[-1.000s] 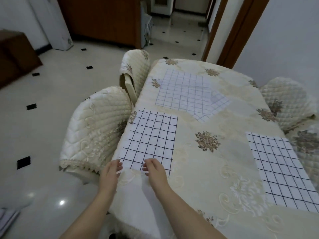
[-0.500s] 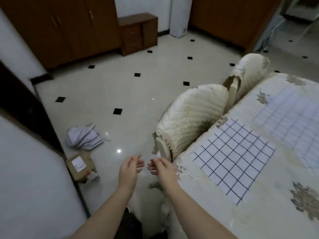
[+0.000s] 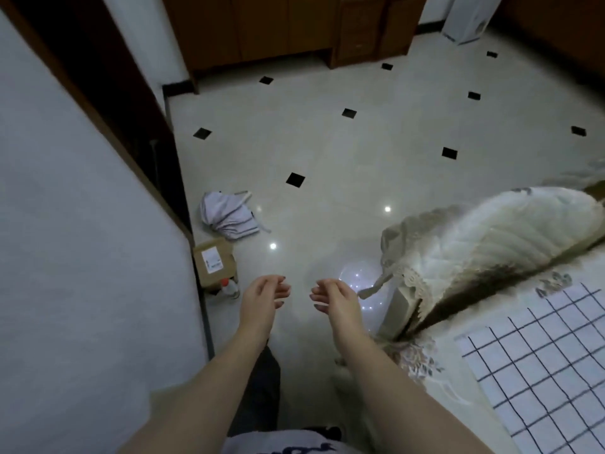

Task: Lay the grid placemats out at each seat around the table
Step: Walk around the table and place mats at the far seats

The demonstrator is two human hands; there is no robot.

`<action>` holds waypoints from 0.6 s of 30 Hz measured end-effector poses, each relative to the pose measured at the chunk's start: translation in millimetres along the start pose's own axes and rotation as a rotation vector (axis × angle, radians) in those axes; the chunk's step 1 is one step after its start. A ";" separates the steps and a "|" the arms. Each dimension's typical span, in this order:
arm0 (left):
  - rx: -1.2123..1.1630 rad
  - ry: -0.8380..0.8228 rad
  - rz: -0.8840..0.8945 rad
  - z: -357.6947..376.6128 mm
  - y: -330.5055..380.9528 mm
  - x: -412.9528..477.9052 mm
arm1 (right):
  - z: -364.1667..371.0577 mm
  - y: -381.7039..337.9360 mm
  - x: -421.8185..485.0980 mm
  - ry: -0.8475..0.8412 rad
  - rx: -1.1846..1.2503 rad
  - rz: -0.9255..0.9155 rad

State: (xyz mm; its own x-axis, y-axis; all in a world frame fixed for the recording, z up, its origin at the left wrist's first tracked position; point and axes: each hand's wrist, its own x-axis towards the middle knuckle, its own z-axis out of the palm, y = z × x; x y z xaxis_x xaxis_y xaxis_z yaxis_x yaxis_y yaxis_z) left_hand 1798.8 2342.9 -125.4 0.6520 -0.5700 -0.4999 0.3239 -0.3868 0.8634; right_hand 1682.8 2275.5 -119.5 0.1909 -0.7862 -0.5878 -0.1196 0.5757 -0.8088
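One white grid placemat [image 3: 537, 362] with dark lines lies flat on the table [image 3: 435, 365] at the lower right, in front of a quilted chair. My left hand [image 3: 263, 294] and my right hand [image 3: 334, 298] hang over the floor, left of the table, palms facing each other. Both hold nothing, and their fingers are loosely curled and apart. No other placemat is in view.
A cream quilted chair [image 3: 491, 247] stands against the table's left side. A white wall [image 3: 82, 257] is close on my left, with a cardboard box [image 3: 214, 265], a small bottle [image 3: 229, 287] and a crumpled cloth [image 3: 229, 216] on the tiled floor. Wooden cabinets [image 3: 278, 24] line the far wall.
My hands have left the near placemat's edge and come off the table over the floor. The view has swung left, so the other placemats have gone out of sight.
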 end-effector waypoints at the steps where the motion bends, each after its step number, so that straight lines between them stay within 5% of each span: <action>1: 0.001 0.000 0.000 0.6 5.3 11.8 | 5.1 -4.3 10.5 0.020 0.011 0.005; 18: 0.081 -0.300 0.022 76.8 148.0 250.3 | 69.0 -133.5 181.6 0.348 0.184 -0.060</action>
State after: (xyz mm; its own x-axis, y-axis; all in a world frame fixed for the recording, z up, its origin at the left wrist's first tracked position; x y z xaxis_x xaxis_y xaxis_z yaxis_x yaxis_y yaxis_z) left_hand 1957.3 2087.3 -127.9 0.4226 -0.7630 -0.4892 0.2482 -0.4217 0.8721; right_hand 1800.6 2071.3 -117.2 -0.1532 -0.8307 -0.5353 0.0646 0.5321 -0.8442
